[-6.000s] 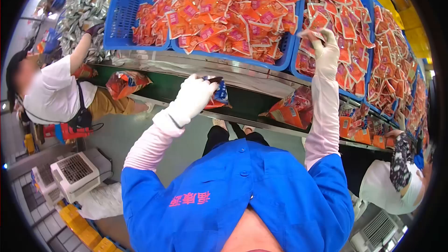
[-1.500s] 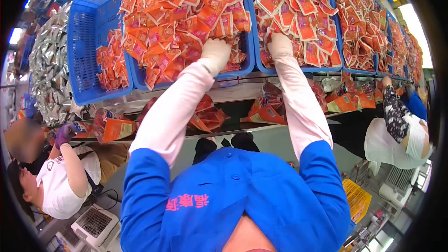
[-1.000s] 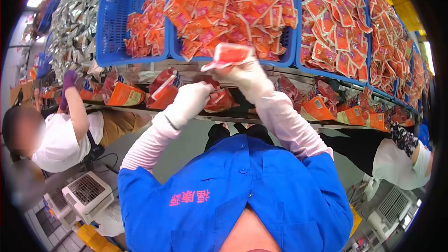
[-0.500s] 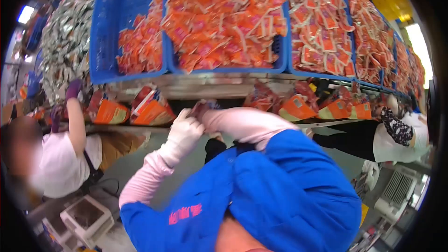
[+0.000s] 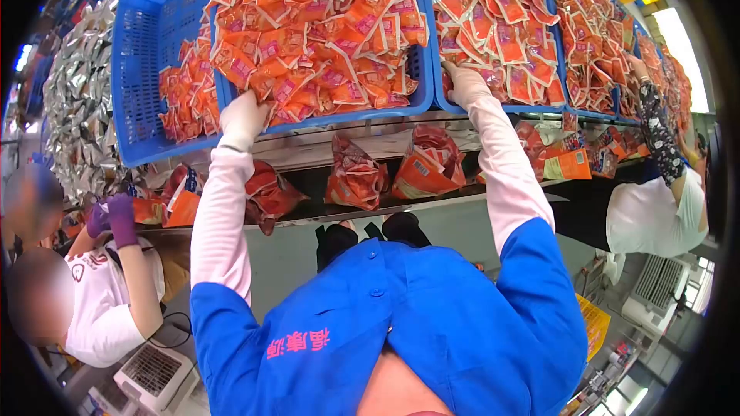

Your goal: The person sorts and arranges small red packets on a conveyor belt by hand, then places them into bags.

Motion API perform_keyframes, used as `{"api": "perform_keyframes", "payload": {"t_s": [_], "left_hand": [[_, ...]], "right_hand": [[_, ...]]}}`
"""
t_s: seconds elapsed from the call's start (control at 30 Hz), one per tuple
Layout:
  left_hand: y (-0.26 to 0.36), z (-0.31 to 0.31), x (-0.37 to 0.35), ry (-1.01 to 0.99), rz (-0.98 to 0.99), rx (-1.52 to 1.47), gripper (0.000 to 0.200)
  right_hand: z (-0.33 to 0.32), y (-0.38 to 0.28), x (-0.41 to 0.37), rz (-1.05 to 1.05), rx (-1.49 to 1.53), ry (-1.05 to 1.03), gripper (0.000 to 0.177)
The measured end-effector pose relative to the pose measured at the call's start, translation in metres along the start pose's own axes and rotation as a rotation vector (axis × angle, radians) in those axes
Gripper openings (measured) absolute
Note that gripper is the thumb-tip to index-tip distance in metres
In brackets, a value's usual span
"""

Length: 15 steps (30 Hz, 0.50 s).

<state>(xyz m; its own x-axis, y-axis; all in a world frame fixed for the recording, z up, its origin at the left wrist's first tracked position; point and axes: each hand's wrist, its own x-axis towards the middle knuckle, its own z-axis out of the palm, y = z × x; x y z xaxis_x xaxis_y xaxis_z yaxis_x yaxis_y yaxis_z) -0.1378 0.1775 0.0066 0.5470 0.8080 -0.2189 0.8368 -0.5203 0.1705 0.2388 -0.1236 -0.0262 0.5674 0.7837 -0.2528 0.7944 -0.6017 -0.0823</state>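
My left hand [image 5: 243, 119], in a white glove, is at the front left corner of a blue basket [image 5: 362, 115] heaped with orange packets [image 5: 308, 38]. Its fingers are curled in against the lowest packets; what they hold is hidden. Farther right, my right hand [image 5: 468, 88], also gloved, reaches over the front left rim of the neighbouring blue basket [image 5: 509, 109]. Its fingers are bent together at the edge of the orange packets [image 5: 501, 23] there, and what is between them cannot be made out.
Red and orange bags [image 5: 428, 163] stand in a row below the baskets. At the left are a partly filled blue basket [image 5: 139, 69], silver packets [image 5: 85, 92] and a person in purple gloves [image 5: 121, 219]. Another person's patterned sleeve [image 5: 660, 135] reaches toward the baskets at the right.
My hands were together above the row of bags. They have moved apart and forward, one to each basket. The person at the left has drawn their hands back from the silver packets.
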Motion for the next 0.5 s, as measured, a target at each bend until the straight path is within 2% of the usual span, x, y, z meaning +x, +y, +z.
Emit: {"api": "perform_keyframes", "payload": {"t_s": [0.07, 0.1, 0.13, 0.17, 0.2, 0.23, 0.27, 0.3, 0.33, 0.37, 0.4, 0.43, 0.47, 0.5], "left_hand": [[-0.013, 0.008, 0.014, -0.034, 0.033, 0.122, 0.037], [-0.032, 0.018, 0.015, 0.075, 0.054, -0.006, 0.032], [-0.032, 0.011, 0.004, 0.135, 0.068, -0.088, 0.028], [-0.031, 0.004, -0.013, 0.198, 0.08, -0.173, 0.024], [-0.036, 0.005, -0.027, 0.193, 0.069, -0.162, 0.024], [-0.042, 0.006, -0.04, 0.192, 0.011, -0.403, 0.021], [-0.047, 0.008, -0.046, 0.194, -0.044, -0.645, 0.018], [-0.05, 0.019, -0.048, 0.269, 0.058, -0.578, 0.016], [-0.049, 0.027, -0.047, 0.285, 0.095, -0.526, 0.02], [-0.045, 0.031, -0.041, 0.308, 0.136, -0.475, 0.024], [-0.037, 0.03, -0.034, 0.255, 0.077, -0.39, 0.028], [-0.029, 0.027, -0.031, 0.2, 0.013, -0.31, 0.031], [-0.022, 0.015, -0.036, 0.082, 0.011, -0.334, 0.033], [-0.016, -0.002, -0.042, -0.033, 0.011, -0.358, 0.035]], "right_hand": [[-0.006, 0.0, -0.002, 0.001, 0.043, -0.042, 0.062], [-0.011, -0.002, -0.006, 0.015, 0.084, -0.076, 0.059], [-0.019, 0.0, -0.011, 0.082, 0.105, 0.021, 0.031], [-0.009, 0.009, -0.006, 0.04, 0.122, 0.449, 0.022], [-0.057, -0.018, -0.036, -0.032, 0.837, 0.372, 0.02], [-0.08, -0.036, -0.05, -0.086, 1.403, 0.184, 0.021], [-0.1, -0.061, -0.067, -0.077, 1.347, 0.068, 0.028], [-0.112, -0.101, -0.08, -0.324, 1.407, 0.034, 0.032], [-0.131, -0.143, -0.096, -0.338, 1.304, -0.15, 0.036], [-0.092, -0.168, -0.086, -0.611, 1.387, -0.347, 0.036], [-0.087, -0.201, -0.101, -0.616, 1.07, -0.371, 0.027], [-0.087, -0.227, -0.107, -0.668, 0.947, -0.472, 0.021], [-0.057, -0.244, -0.107, -0.613, 0.393, -0.374, 0.018], [-0.046, -0.261, -0.107, -0.742, 0.052, -0.363, 0.024]]}}
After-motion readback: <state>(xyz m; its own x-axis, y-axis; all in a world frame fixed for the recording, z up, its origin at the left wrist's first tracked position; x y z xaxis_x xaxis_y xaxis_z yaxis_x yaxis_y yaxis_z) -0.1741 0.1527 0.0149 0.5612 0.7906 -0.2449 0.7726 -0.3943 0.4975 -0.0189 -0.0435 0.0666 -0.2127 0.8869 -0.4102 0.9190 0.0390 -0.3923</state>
